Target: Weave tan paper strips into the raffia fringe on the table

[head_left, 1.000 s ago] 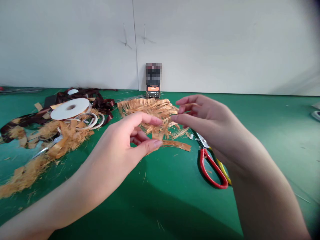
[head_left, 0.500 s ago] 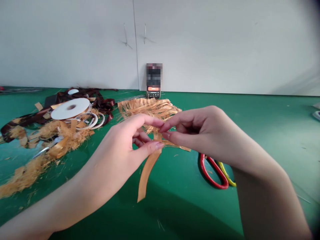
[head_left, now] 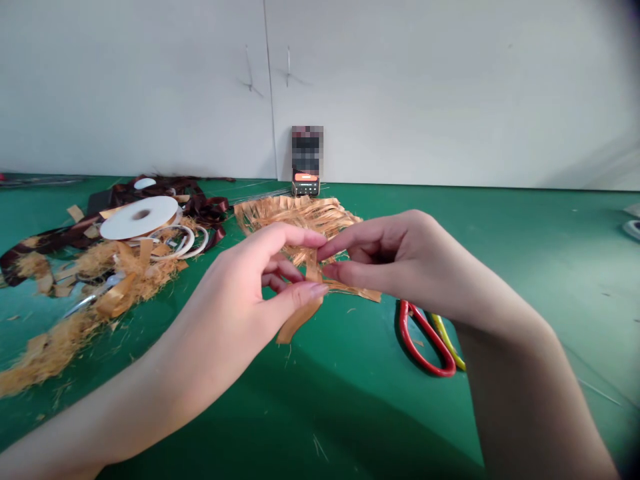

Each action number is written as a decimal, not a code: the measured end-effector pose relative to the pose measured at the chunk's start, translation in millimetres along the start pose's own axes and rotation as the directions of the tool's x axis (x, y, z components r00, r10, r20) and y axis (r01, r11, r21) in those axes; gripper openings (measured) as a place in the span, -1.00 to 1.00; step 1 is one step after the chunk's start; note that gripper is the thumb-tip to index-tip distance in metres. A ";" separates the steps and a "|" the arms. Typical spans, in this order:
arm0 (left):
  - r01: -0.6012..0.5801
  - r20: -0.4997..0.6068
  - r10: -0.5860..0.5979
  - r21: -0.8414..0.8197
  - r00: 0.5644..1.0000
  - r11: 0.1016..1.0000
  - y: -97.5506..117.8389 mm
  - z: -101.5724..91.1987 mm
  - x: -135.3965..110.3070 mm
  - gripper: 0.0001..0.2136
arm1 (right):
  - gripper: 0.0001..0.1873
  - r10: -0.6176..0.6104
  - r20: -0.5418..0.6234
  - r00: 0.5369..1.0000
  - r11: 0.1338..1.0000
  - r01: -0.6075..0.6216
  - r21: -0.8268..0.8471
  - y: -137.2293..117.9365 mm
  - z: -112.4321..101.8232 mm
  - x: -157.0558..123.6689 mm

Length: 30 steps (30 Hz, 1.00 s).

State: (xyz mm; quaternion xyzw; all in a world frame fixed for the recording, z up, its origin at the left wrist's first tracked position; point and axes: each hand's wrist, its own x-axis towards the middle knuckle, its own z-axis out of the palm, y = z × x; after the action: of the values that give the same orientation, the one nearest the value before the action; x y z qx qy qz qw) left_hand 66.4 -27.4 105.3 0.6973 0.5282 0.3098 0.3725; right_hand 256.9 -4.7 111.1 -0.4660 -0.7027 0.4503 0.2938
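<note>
Between my hands is a short strip of tan ribbon (head_left: 299, 321), its lower end curling down below my left thumb. My left hand (head_left: 250, 287) is closed on the strip, the thumb pressed over its lower part and the index finger at the top. From the other side, my right hand (head_left: 400, 260) pinches the strip's edge between thumb and index finger. The two index fingertips nearly meet. Just behind lies a pile of frayed tan ribbon strips (head_left: 305, 217), partly hidden by my fingers.
Red-and-yellow-handled scissors (head_left: 427, 343) lie beneath my right wrist. At left sit a white ribbon spool (head_left: 140, 217), dark brown ribbon (head_left: 207, 210), white rings (head_left: 187, 243) and loose tan fibres (head_left: 65, 343). A phone (head_left: 307, 160) leans on the white wall (head_left: 425, 87) behind the green table (head_left: 250, 413).
The ribbon's hanging tail has drawn up and now shows much shorter below my left thumb. Both hands have stayed nearly in place, my right shifting slightly left.
</note>
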 end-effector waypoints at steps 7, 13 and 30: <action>-0.023 0.036 0.022 0.014 0.999 1.000 -0.9 2.2 1.6 -0.72 | -0.87 0.016 0.091 0.996 1.000 -0.018 0.024 1.2 -0.5 1.5; -0.028 0.052 0.026 0.047 0.998 0.998 -3.4 3.1 2.8 -0.71 | -0.88 0.040 0.035 0.999 0.996 -0.037 -0.078 -0.5 -2.0 1.0; -0.064 0.038 0.063 0.018 0.997 0.998 -2.4 2.8 -0.8 -0.70 | -0.85 -0.041 0.172 0.984 0.999 0.047 -0.026 1.8 -3.8 5.0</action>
State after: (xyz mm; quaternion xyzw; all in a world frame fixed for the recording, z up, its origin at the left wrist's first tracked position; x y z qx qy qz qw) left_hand 67.3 -28.2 101.7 0.7230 0.5017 0.3034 0.3655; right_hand 258.8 1.5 111.0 -0.4142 -0.7422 0.4715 0.2350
